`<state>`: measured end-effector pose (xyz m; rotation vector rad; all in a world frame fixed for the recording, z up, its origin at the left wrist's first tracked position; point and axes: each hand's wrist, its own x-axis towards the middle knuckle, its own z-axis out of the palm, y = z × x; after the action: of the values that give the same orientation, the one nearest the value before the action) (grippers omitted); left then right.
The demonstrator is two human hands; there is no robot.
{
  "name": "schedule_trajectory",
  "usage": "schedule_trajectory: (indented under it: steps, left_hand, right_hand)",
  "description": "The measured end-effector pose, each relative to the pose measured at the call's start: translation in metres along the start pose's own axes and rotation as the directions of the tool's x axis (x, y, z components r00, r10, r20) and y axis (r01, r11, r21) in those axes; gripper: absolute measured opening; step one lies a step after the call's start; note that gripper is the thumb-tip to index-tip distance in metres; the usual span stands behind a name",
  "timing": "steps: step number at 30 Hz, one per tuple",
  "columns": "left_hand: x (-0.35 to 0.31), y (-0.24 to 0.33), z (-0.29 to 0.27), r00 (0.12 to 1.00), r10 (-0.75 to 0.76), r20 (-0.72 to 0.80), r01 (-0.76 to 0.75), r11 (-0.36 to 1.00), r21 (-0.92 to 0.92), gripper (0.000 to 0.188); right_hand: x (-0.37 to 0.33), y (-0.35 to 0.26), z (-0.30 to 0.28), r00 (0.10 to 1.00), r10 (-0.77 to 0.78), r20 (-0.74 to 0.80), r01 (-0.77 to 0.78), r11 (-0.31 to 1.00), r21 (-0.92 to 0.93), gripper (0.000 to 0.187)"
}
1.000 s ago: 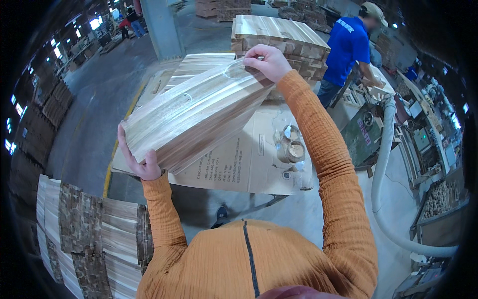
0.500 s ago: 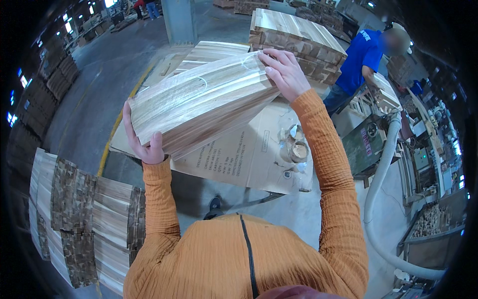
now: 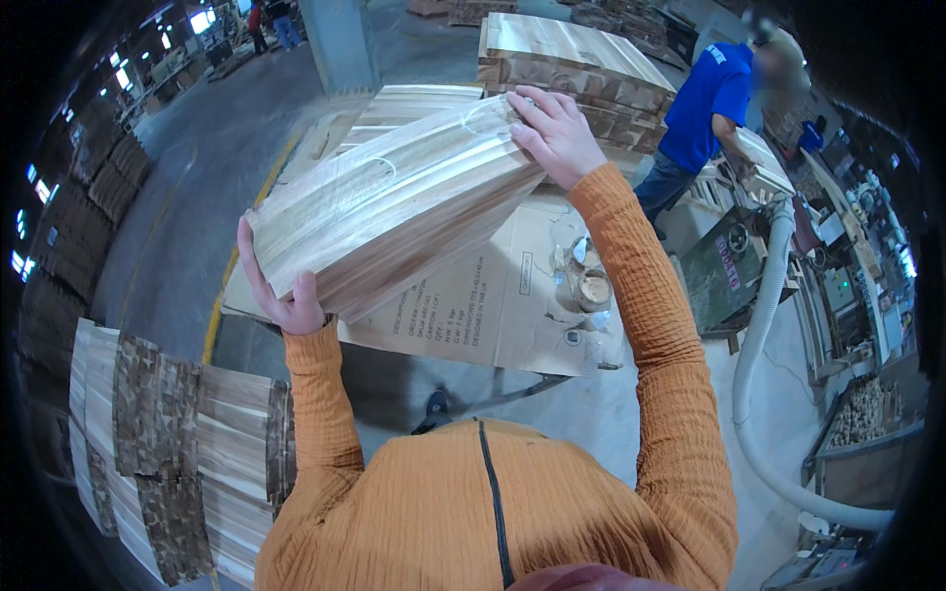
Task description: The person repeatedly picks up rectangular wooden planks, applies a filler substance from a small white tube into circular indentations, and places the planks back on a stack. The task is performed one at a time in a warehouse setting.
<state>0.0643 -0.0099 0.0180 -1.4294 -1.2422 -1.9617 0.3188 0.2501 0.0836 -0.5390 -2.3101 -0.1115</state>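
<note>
Between my hands is a thick wooden board [image 3: 384, 197] of joined pale and brown strips, tilted so that its top face and near edge both show. Two curved chalk-like marks lie on the top face. My left hand [image 3: 281, 291] grips the board's left end, thumb on the near side and fingers around the far side. My right hand [image 3: 560, 136] holds its far right corner, fingers over the top. Beneath the board lies a flattened cardboard sheet [image 3: 463, 325] with printing, and other wooden boards [image 3: 414, 101] lie just behind it.
A tall stack of boards [image 3: 581, 59] stands behind the cardboard. More stacked boards [image 3: 232, 424] are at the lower left. At the right, a co-worker in a blue shirt [image 3: 705, 103] stands by a green machine [image 3: 724, 271] with a grey hose [image 3: 754, 394]. A pillar [image 3: 340, 44] rises behind.
The view has shifted slightly, and the board is tilted a little differently in my hands. Both hands keep their hold. The co-worker has turned a little.
</note>
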Motion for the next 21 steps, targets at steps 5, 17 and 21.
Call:
schedule_trajectory:
  steps: [5, 17, 21]
  left_hand:
    - [-0.002, 0.007, 0.002, 0.997, -0.072, -0.007, 0.071, 0.996, -0.06, 0.081]
    - [0.002, 0.01, 0.004, 0.998, -0.067, -0.01, 0.066, 0.998, -0.016, 0.078]
    - [0.003, 0.009, 0.005, 0.996, -0.087, -0.02, 0.087, 0.996, -0.009, 0.077]
  right_hand:
    - [0.002, 0.008, -0.005, 0.996, -0.036, 0.079, 0.032, 0.998, 0.058, 0.055]
    - [0.012, 0.02, -0.003, 0.978, -0.052, 0.201, 0.036, 0.996, 0.082, 0.063]
    - [0.007, 0.016, -0.002, 0.989, -0.03, 0.148, 0.017, 0.996, 0.091, 0.063]
